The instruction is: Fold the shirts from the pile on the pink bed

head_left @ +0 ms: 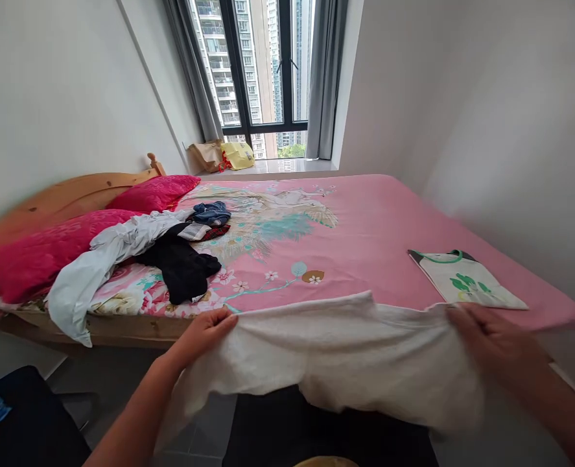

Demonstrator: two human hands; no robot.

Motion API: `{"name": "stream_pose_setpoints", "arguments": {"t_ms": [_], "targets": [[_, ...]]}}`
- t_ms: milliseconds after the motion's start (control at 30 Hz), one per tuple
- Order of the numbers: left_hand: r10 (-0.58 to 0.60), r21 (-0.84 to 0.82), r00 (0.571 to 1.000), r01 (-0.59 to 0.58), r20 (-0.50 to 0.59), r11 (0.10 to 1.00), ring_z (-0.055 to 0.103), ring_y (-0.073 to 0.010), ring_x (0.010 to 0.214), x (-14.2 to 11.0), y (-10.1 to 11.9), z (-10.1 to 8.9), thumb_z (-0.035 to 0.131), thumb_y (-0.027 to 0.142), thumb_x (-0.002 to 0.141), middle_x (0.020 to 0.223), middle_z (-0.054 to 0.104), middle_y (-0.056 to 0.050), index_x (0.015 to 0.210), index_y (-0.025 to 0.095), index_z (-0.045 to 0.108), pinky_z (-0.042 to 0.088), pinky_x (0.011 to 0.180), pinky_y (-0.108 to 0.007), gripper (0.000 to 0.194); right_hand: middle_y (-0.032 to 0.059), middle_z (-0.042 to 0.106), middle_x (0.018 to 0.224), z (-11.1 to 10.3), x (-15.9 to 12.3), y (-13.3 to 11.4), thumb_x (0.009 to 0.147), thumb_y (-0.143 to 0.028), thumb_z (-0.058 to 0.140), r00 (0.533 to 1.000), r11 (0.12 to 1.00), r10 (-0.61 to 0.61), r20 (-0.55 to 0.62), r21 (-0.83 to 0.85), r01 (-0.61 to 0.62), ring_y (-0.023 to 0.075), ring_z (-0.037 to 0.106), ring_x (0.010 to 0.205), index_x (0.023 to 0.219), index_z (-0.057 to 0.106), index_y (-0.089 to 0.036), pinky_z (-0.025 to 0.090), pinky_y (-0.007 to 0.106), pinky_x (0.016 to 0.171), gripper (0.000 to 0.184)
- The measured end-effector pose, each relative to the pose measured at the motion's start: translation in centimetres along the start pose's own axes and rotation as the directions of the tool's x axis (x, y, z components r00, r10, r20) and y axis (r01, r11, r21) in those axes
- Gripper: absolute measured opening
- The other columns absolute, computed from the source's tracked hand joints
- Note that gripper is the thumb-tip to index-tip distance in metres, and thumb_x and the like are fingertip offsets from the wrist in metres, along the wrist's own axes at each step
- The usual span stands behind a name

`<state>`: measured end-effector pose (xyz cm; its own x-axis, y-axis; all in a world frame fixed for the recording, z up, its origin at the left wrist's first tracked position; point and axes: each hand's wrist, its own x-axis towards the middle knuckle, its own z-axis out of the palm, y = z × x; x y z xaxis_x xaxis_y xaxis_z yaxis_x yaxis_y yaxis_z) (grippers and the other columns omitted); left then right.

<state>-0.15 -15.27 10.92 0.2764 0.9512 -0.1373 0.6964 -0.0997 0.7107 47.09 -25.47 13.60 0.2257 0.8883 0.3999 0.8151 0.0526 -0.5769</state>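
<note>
A white cloth (336, 350) lies spread over the near edge of the pink bed (365, 227) and hangs down off it. My left hand (204, 334) grips the cloth's left upper corner, fingers closed over the edge. My right hand (491, 340) holds the cloth's right side; it is blurred by motion, fingers curled on the fabric. A folded white shirt with green trim and a leaf print (467, 279) rests on the bed just beyond my right hand.
A heap of clothes, white (97, 266), black (183, 266) and blue (212, 212), lies at the bed's left by two magenta pillows (34, 256). Bags (223, 155) sit on the window sill. A wall runs along the right.
</note>
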Motion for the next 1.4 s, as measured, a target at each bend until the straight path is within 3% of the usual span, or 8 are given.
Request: {"name": "stream_pose_setpoints", "arguments": {"t_ms": [133, 333, 600, 733, 967, 1133, 1333, 1400], "targets": [[0.000, 0.242, 0.980, -0.049, 0.197, 0.969, 0.058, -0.0217, 0.091, 2.2, -2.0, 4.3, 0.056, 0.040, 0.076, 0.097, 0.067, -0.005, 0.094, 0.020, 0.067, 0.042, 0.081, -0.029, 0.029, -0.0034, 0.053, 0.058, 4.0, -1.2, -0.8, 0.089, -0.043, 0.044, 0.986, 0.996, -0.048, 0.157, 0.087, 0.035, 0.0104, 0.051, 0.053, 0.073, 0.056, -0.023, 0.043, 0.017, 0.050, 0.029], [0.195, -0.107, 0.931, -0.170, 0.309, 0.980, 0.047, -0.0213, 0.121, 3.6, 3.7, 11.0, 0.051, 0.044, 0.082, 0.136, 0.049, -0.007, 0.130, 0.022, 0.049, 0.038, 0.101, -0.032, 0.053, -0.0027, 0.064, 0.070, 3.2, -4.0, -2.6, 0.089, -0.032, 0.046, 0.946, 0.956, -0.259, 0.196, 0.189, 0.223, 0.0096, 0.057, 0.057, 0.092, 0.060, -0.023, 0.046, 0.016, 0.054, 0.016], [0.312, -0.336, 0.685, -0.105, 0.658, 0.936, 0.041, -0.0220, 0.127, 7.0, 8.7, 16.2, 0.044, 0.014, 0.069, 0.135, 0.051, 0.000, 0.124, 0.021, 0.055, 0.028, 0.108, -0.035, 0.057, -0.0004, 0.070, 0.079, 0.2, -7.2, -4.4, 0.086, -0.024, 0.051, 0.855, 0.868, -0.495, 0.157, 0.147, 0.475, 0.0122, 0.065, 0.064, 0.100, 0.058, -0.026, 0.049, 0.017, 0.056, 0.016], [0.301, -0.324, 0.585, -0.068, 0.753, 0.944, 0.057, -0.0215, 0.099, 7.4, 9.3, 17.1, 0.049, 0.014, 0.062, 0.104, 0.066, 0.001, 0.104, 0.019, 0.066, 0.043, 0.085, -0.029, 0.046, -0.0002, 0.070, 0.078, 0.0, -7.7, -4.3, 0.086, -0.024, 0.050, 0.852, 0.868, -0.495, 0.171, 0.151, 0.474, 0.0128, 0.065, 0.064, 0.101, 0.059, -0.026, 0.050, 0.018, 0.056, 0.017], [0.331, -0.439, 0.723, -0.043, 0.606, 0.897, 0.044, -0.0089, 0.066, 7.1, 8.9, 14.5, 0.058, 0.028, 0.075, 0.072, 0.052, 0.003, 0.084, 0.014, 0.061, 0.034, 0.060, -0.020, 0.017, -0.0031, 0.067, 0.073, 0.7, -7.7, -2.1, 0.087, -0.031, 0.049, 0.984, 0.974, -0.134, 0.115, 0.197, 0.110, 0.0091, 0.061, 0.058, 0.092, 0.064, -0.024, 0.047, 0.014, 0.053, 0.017], [0.341, -0.433, 0.809, -0.120, 0.479, 0.893, 0.040, -0.0087, 0.065, 6.1, 9.0, 11.9, 0.051, 0.041, 0.084, 0.070, 0.048, 0.003, 0.082, 0.015, 0.058, 0.034, 0.061, -0.021, 0.027, -0.0011, 0.065, 0.071, 1.4, -7.2, -1.7, 0.085, -0.047, 0.048, 0.972, 0.932, 0.175, 0.158, 0.293, -0.215, 0.0117, 0.058, 0.059, 0.095, 0.065, -0.021, 0.047, 0.017, 0.053, 0.032], [0.319, -0.333, 0.863, -0.190, 0.392, 0.924, 0.049, -0.0115, 0.070, 4.2, 10.4, 10.1, 0.058, 0.041, 0.080, 0.077, 0.057, 0.001, 0.086, 0.017, 0.061, 0.039, 0.061, -0.021, 0.025, 0.0031, 0.067, 0.086, 1.7, -6.1, -2.0, 0.083, -0.050, 0.049, 0.975, 0.927, 0.188, 0.117, 0.306, -0.216, 0.0158, 0.060, 0.073, 0.100, 0.064, -0.021, 0.047, 0.021, 0.064, 0.036], [0.360, -0.257, 0.898, -0.296, 0.254, 0.920, 0.052, -0.0129, 0.073, 3.6, 11.2, 9.3, 0.057, 0.038, 0.081, 0.078, 0.060, 0.000, 0.082, 0.017, 0.064, 0.041, 0.064, -0.022, 0.022, 0.0024, 0.067, 0.084, 1.3, -5.6, -2.1, 0.083, -0.049, 0.052, 0.983, 0.938, 0.172, 0.062, 0.293, -0.183, 0.0152, 0.059, 0.071, 0.099, 0.064, -0.022, 0.047, 0.021, 0.063, 0.034]]}}
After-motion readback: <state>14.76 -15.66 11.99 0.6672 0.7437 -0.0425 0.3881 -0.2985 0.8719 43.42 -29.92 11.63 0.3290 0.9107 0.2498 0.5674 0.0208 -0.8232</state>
